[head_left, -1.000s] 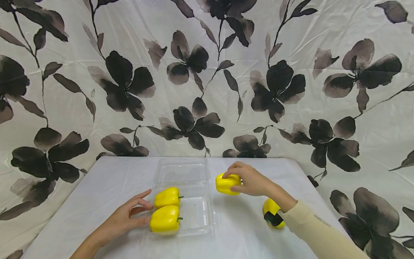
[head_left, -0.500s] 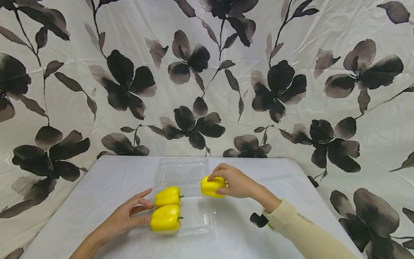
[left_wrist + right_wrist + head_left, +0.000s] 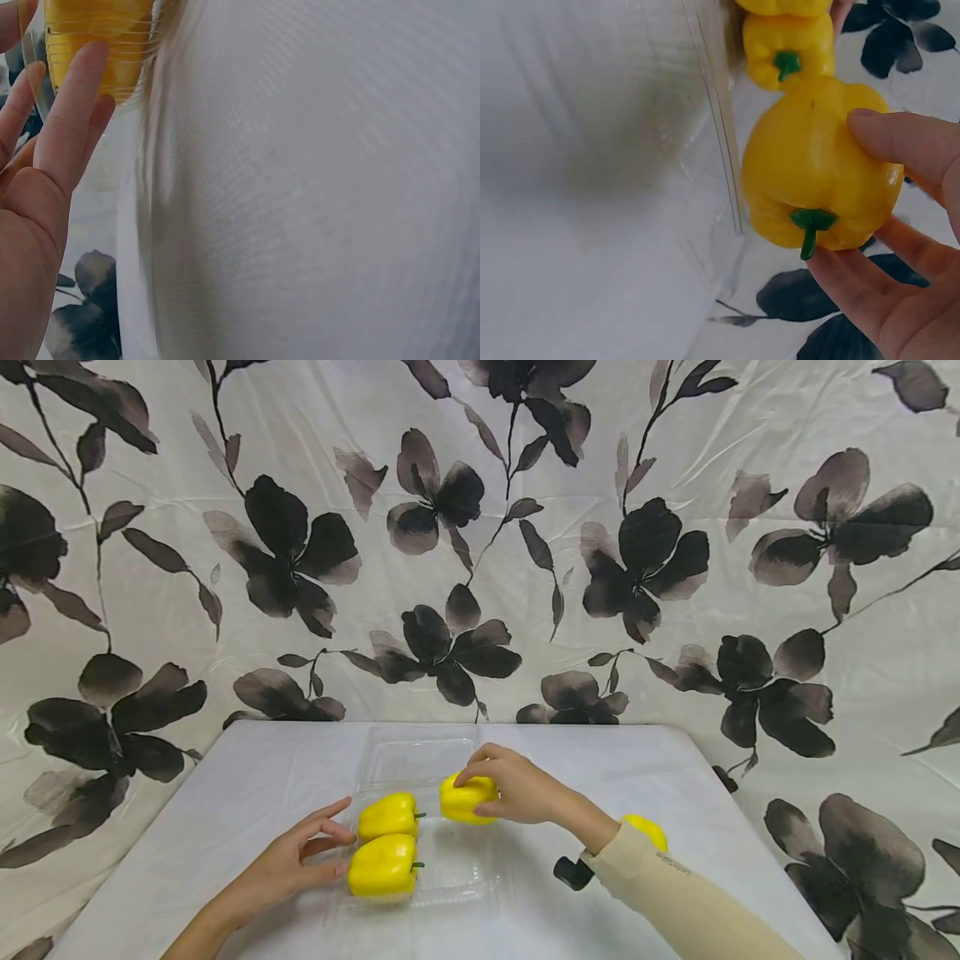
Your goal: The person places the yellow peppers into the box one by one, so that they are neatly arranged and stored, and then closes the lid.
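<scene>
My right hand [image 3: 517, 785] grips a yellow bell pepper [image 3: 467, 800] from above, over the right part of a clear plastic clamshell box [image 3: 457, 881]. In the right wrist view the pepper's green stem [image 3: 810, 225] faces the camera, thumb on one side and fingers on the other. Two more yellow peppers sit in the left part of the box, the farther one [image 3: 386, 816] and the nearer one [image 3: 381, 866]. My left hand [image 3: 288, 864] rests beside the box's left wall, fingers loosely extended. In the left wrist view a fingertip [image 3: 91, 56] appears to touch the ribbed wall.
Another yellow pepper [image 3: 648, 831] lies on the white-covered table [image 3: 262, 777] at right, partly hidden by my sleeve. The clear lid [image 3: 420, 756] lies folded back behind the box. A black block [image 3: 573, 873] shows under the right sleeve. A floral cloth [image 3: 540, 610] hangs behind.
My right hand has carried its pepper leftward from beside the box to over its right part. The sleeve moved along, covering then partly uncovering the pepper at right. My left hand stayed put.
</scene>
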Tool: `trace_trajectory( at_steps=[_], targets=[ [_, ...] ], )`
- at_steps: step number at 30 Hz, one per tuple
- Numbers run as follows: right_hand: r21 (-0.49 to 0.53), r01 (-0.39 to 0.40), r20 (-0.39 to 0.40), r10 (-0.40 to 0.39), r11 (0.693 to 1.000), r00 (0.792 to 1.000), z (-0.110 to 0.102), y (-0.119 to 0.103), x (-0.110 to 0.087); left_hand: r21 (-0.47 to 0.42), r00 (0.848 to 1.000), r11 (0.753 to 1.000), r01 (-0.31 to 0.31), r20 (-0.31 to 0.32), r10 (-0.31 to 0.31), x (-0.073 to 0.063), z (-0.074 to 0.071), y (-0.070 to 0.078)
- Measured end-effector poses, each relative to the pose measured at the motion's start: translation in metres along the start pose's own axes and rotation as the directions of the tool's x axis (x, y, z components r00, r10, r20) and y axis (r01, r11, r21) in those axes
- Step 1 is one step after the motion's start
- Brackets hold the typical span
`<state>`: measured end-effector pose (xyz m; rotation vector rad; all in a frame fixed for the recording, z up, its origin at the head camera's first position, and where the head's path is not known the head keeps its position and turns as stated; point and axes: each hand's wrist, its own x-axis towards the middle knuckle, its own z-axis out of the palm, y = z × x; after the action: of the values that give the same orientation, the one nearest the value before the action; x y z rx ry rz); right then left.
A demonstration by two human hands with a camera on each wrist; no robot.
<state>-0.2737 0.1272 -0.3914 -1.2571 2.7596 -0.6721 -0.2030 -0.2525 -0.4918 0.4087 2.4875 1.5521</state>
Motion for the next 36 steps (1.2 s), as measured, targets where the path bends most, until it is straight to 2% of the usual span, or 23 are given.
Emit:
trace_trajectory(
  at_steps=[12, 26, 36],
  targets=[
    [-0.037, -0.006, 0.02, 0.007, 0.999, 1.0, 0.01, -0.006, 0.015, -0.008, 1.0, 1.0, -0.011, -0.004, 0.011, -0.001, -0.001, -0.004],
    [-0.138, 0.013, 0.047, -0.006, 0.99, 0.999, 0.021, -0.01, 0.023, -0.028, 1.0, 1.0, 0.004, 0.0, -0.004, 0.0, 0.0, -0.004],
    [-0.177, -0.023, 0.064, 0.035, 0.984, 0.997, 0.026, -0.014, 0.026, -0.021, 1.0, 1.0, 0.011, -0.002, -0.011, 0.0, 0.0, -0.003]
  ],
)
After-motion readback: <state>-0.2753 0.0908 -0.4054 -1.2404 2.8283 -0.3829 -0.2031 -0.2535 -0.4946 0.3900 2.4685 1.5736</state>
